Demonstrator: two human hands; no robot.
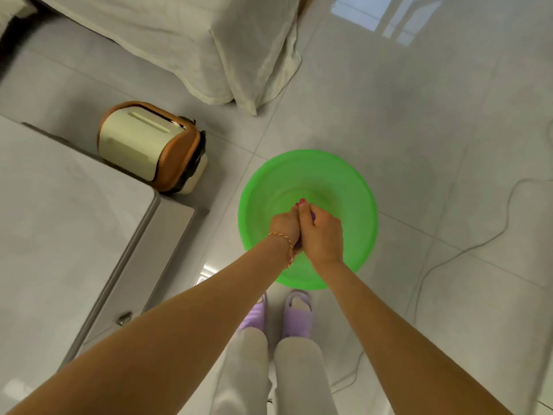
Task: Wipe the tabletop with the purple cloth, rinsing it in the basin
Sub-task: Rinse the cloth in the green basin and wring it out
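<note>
A green round basin [269, 181] stands on the tiled floor in front of my feet. Above its middle, my left hand [284, 224] and my right hand [324, 235] are pressed together, both gripping the purple cloth [312, 216]. Only small slivers of the cloth show between the fingers; the rest is hidden inside the fists. The grey tabletop [59, 220] fills the left side of the view, away from both hands.
A cream and brown bin [149, 148] with a dark liner stands on the floor between the table and the basin. White bedding [209, 40] hangs down at the top. A thin cable [449, 259] trails across the floor on the right.
</note>
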